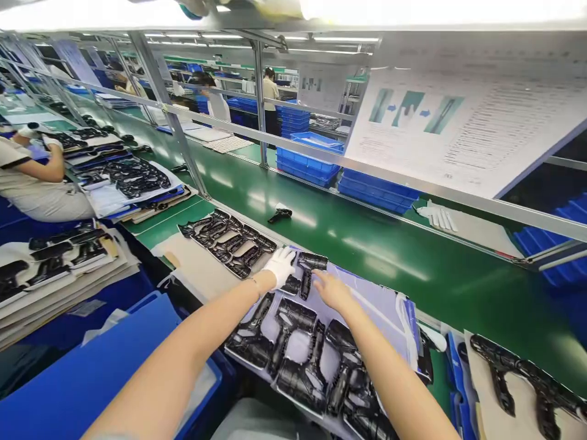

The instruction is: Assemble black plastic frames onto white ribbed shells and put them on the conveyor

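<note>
Black gun-shaped plastic shells (293, 379) lie in rows on a pale purple sheet (367, 287) in front of me. My left hand (280, 266), in a white glove, rests at the sheet's far left corner, over a black shell; its fingers are partly spread. Just right of it is another black shell (312, 261). Beside that one is my bare right hand (331, 289), fingers apart, index finger close to the shell. Whether either hand touches a shell is hard to tell. More shells (232, 241) lie on a board to the left.
A green conveyor belt (367, 244) runs behind the sheet, carrying one black part (279, 214). Metal rails and an instruction sheet (458, 122) hang above. Blue bins (307, 160) stand beyond. A blue box (96, 366) is at lower left. A seated person (36, 171) works at far left.
</note>
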`<state>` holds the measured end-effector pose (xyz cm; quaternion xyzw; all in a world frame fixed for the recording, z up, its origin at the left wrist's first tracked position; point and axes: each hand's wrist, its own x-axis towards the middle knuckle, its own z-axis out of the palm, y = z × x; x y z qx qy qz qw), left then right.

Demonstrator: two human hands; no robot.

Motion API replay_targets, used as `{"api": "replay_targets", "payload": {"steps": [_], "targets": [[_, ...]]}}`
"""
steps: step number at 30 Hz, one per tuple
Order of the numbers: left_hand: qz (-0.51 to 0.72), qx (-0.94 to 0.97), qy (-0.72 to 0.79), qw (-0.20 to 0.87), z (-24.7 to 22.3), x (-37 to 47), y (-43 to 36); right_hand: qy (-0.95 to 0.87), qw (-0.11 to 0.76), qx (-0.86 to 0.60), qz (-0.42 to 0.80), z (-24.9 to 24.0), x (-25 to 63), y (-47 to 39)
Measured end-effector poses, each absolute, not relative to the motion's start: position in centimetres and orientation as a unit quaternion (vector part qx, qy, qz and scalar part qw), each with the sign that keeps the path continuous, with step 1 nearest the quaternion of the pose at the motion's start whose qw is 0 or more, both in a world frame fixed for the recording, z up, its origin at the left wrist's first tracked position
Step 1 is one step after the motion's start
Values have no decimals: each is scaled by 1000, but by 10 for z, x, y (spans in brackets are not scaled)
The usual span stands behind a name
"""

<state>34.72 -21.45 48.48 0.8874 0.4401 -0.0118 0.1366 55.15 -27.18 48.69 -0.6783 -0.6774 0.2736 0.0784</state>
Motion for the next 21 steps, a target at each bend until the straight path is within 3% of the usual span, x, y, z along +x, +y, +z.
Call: {"api": "replay_targets", "payload": {"steps": [4, 10, 16, 21], "targets": [[39, 859, 464, 212, 488, 336, -195, -645, 105, -683, 327, 472, 513, -252], [187, 687, 557, 427, 513, 276, -188, -546, 263, -688, 401, 484, 529, -260], [300, 486, 467, 675, 529, 290, -261, -395, 435, -593, 550, 526, 589, -333], [350, 360, 388, 772, 551, 357, -339, -313, 531, -549, 564, 537, 604, -413]]}}
